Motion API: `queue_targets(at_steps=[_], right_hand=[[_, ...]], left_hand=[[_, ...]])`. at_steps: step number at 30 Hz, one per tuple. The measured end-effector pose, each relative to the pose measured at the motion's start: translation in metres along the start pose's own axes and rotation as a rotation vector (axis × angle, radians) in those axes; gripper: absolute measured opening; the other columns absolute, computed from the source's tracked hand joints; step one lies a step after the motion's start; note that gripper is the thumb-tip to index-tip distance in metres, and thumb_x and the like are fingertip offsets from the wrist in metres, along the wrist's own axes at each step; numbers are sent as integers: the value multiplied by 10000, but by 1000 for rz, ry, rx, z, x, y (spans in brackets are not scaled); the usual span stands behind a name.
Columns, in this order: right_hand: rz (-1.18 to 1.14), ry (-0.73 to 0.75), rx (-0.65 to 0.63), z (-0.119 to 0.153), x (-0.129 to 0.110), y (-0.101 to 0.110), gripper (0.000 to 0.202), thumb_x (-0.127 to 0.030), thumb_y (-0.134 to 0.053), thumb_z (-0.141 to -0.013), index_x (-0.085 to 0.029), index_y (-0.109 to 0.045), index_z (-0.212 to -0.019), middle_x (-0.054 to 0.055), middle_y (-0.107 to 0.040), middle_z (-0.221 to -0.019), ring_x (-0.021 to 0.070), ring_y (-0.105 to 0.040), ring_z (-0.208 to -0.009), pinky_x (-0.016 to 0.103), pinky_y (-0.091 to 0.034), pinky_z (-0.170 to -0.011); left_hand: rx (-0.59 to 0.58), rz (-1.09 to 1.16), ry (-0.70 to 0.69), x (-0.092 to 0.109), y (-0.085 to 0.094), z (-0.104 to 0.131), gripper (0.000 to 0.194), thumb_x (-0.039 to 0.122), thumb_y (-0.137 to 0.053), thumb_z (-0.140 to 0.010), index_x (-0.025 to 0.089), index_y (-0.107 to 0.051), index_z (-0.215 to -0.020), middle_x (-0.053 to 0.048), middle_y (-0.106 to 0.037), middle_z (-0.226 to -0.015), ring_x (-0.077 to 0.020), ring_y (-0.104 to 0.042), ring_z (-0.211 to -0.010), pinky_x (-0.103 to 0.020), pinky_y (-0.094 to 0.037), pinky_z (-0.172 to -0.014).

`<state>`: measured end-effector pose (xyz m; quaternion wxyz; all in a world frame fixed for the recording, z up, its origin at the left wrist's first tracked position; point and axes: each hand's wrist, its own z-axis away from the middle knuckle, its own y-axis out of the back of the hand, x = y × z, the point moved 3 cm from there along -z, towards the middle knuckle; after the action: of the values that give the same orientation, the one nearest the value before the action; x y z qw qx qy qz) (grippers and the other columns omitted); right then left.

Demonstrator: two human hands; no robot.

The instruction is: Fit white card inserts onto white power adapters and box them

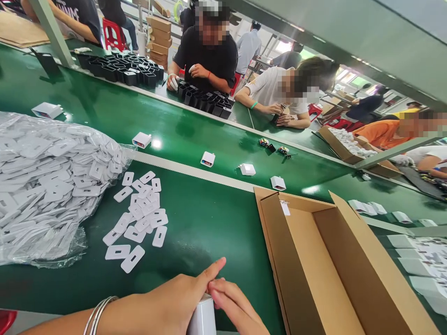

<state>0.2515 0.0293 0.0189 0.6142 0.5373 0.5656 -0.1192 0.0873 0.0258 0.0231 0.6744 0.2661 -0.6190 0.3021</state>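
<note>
At the bottom centre, my left hand (pixel 172 300), with silver bangles at the wrist, wraps round a white plastic housing (pixel 203 317). My right hand (pixel 237 304) meets it at the housing's top end, fingers pressed together against my left fingers. The housing's lower part runs out of the frame. Loose white oblong plates (pixel 141 209), each with a slot, lie scattered on the green table to the left. Beside them a clear plastic bag (pixel 56 186) is heaped with more such plates.
An open cardboard box (pixel 314 256) stands at the right, with white housings (pixel 424 267) beyond it. Further white housings (pixel 208 159) and small circuit parts (pixel 283 150) lie on the green belt (pixel 174 125). People work across it beside black cases (pixel 204 100).
</note>
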Motion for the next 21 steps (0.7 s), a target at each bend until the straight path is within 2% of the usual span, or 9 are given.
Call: queue_targets(at_steps=[3,5,7,9,10,12,15,18,21], right_hand=[[38,-31,0,2,-1,-7,465,-467,-639,-836,-328,-568,-1274,52,-673,-967,200,-671,-849,239,-563,-712],[34,-15,26,2,-5,-8,390,-494,-598,-857,-307,-609,-1199,45,-657,-913,177,-655,-790,212,-543,-664],[11,22,80,2,-11,-4,342,-530,-566,-864,-285,-631,-1093,28,-628,-819,147,-622,-674,189,-511,-580],[-20,21,132,2,-17,2,408,-611,-552,-832,-254,-617,-1019,32,-602,-784,154,-595,-638,218,-497,-572],[-36,7,161,2,-19,4,454,-647,-536,-819,-238,-608,-1004,43,-594,-783,166,-587,-643,242,-494,-581],[-70,-14,229,3,-23,7,491,-667,-490,-831,-220,-598,-1002,60,-578,-785,187,-572,-660,276,-480,-586],[-104,4,328,2,-28,7,467,-647,-476,-851,-221,-593,-1000,52,-549,-761,177,-539,-637,272,-448,-555],[-86,-20,251,-5,-32,6,513,-679,-537,-794,-219,-591,-1014,60,-568,-792,180,-556,-649,271,-460,-555],[-42,-29,63,-12,-35,8,541,-687,-489,-817,-225,-598,-1075,89,-621,-870,207,-611,-729,288,-499,-614]], left_hand=[[-12,-88,105,-2,1,1,1276,376,-805,-551,207,22,-1507,-125,-647,-1191,-312,-645,-983,-432,-510,-868],[0,-83,83,-2,2,3,1243,357,-799,-563,205,-9,-1511,-129,-627,-1223,-309,-630,-1026,-429,-505,-893],[16,-63,57,-1,4,7,1131,337,-795,-571,213,-161,-1499,-133,-591,-1284,-319,-604,-1097,-432,-491,-937],[58,-75,20,1,7,11,909,306,-798,-569,201,-412,-1385,-142,-568,-1311,-333,-573,-1153,-431,-475,-975],[94,-88,-21,2,9,12,784,289,-803,-571,190,-508,-1291,-144,-578,-1287,-327,-577,-1148,-412,-480,-974],[199,-122,-164,5,12,15,622,258,-814,-596,179,-578,-1166,-136,-621,-1173,-280,-625,-1055,-347,-515,-914],[384,-181,-388,6,13,21,621,270,-818,-640,214,-533,-1189,-79,-653,-963,-201,-659,-820,-265,-546,-725],[463,-250,-457,4,12,25,653,289,-823,-634,254,-494,-1197,-53,-665,-902,-186,-654,-728,-247,-536,-633],[450,-313,-419,7,11,29,599,259,-809,-637,236,-512,-1157,-70,-691,-901,-197,-674,-725,-250,-542,-639]])
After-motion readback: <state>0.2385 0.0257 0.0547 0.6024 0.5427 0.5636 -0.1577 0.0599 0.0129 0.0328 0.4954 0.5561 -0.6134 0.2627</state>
